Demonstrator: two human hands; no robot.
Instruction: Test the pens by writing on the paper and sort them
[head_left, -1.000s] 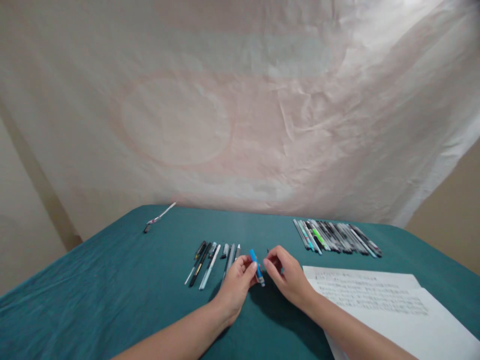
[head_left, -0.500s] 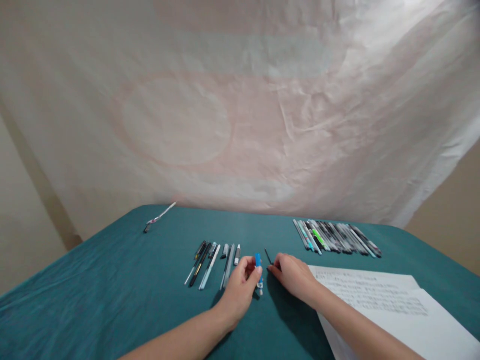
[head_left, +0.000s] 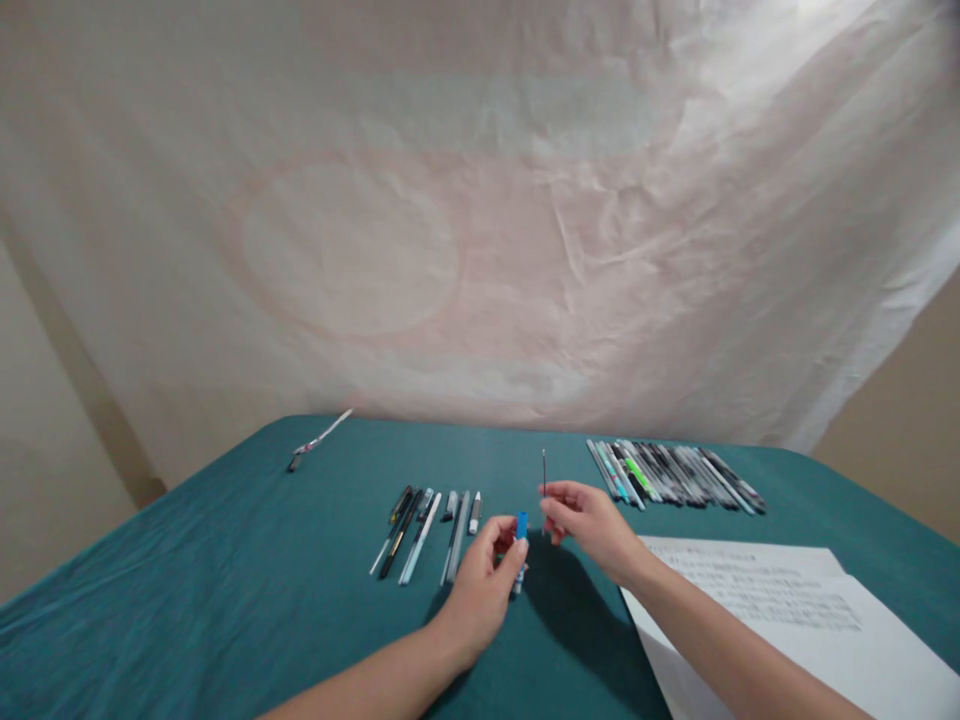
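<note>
Between the thumb and fingers of my left hand [head_left: 491,572] stands a short blue-and-white pen piece [head_left: 522,524], its blue end up; part of it is hidden by the thumb. My right hand [head_left: 581,518], a little to the right, pinches a thin dark pen refill [head_left: 544,468] held nearly upright above the cloth. Left of my left hand lie a grey clear pen barrel [head_left: 455,540], a small white-and-grey pen piece [head_left: 475,513], a pale blue pen [head_left: 420,540] and a black pen [head_left: 399,535].
A row of many pens [head_left: 667,474] lies at the back right. Handwritten white sheets [head_left: 787,640] cover the front right, under my right forearm. A thin whitish strip with a dark end [head_left: 319,440] lies at the far left. Dark green cloth [head_left: 225,600] covers the table before a hanging pale sheet [head_left: 480,250].
My right hand has lifted the refill off the cloth and turned it from slanting to nearly upright. My left hand keeps the blue-and-white piece at almost the same spot.
</note>
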